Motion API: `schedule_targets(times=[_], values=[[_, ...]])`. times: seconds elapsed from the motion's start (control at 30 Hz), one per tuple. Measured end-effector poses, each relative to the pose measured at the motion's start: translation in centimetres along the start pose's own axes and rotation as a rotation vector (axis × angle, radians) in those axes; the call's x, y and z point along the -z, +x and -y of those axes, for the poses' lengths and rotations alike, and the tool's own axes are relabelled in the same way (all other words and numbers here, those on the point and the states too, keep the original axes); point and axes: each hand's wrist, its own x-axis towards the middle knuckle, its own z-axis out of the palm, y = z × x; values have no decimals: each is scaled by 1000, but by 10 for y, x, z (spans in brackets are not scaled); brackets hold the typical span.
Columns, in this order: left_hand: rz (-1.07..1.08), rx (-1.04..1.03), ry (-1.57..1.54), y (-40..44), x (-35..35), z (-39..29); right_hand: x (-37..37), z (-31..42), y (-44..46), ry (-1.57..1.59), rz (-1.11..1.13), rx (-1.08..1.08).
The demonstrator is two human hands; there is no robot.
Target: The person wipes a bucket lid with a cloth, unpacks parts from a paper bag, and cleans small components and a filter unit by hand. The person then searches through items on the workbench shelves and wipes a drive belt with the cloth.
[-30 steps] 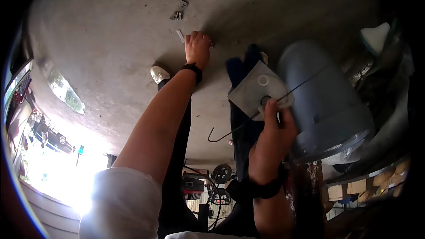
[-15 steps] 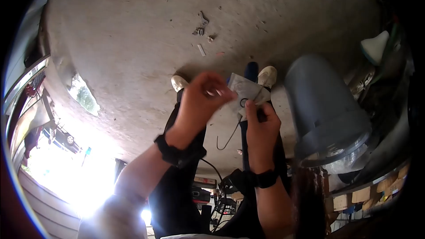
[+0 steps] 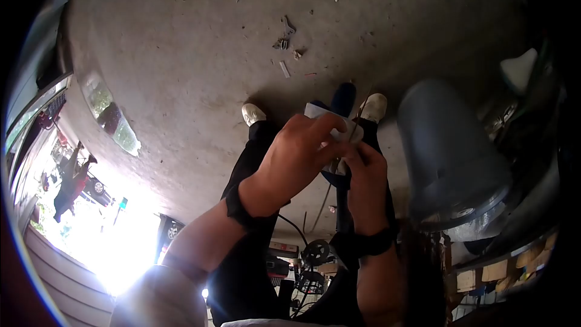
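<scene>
My left hand (image 3: 290, 154) and my right hand (image 3: 366, 175) meet at the fingertips over my legs. A thin curved wire (image 3: 357, 122) runs up past the fingers, and a thin length continues below them. The fingers of my right hand are pinched on this wire. My left thumb and fingers are curled together at the same spot; what they grip is hidden. Directly behind the fingers is a white sheet-like piece (image 3: 319, 111), partly covered by my left hand. Beyond it shows a blue rounded object (image 3: 345, 99).
A large grey bin (image 3: 445, 151) stands to the right. My shoes (image 3: 253, 114) are on the concrete floor (image 3: 200, 42), with small debris (image 3: 283, 41) ahead. Beneath me are a black wheeled frame (image 3: 316, 253) and cables. A person (image 3: 69, 184) and a car (image 3: 97, 189) appear outside, left.
My left hand has moved right and down to meet my right hand. The white piece is now mostly covered, and the wire's upper end points up beyond the fingers. A person has appeared outside.
</scene>
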Motion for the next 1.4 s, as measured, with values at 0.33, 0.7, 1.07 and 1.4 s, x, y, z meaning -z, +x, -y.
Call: schedule_targets(times=[0.33,0.7,1.07,1.4], values=[[-388,209,-36,90,16,184,-5,14,-2,-177,-182,61],[-466,577,592,140,-35,241,-7,25,-2,-240,-260,117],[-419,417,565,12,41,173,-17,-3,-7,-241,-267,265],[-369,535,113,-175,145,63,-21,103,-169,-232,-61,499]])
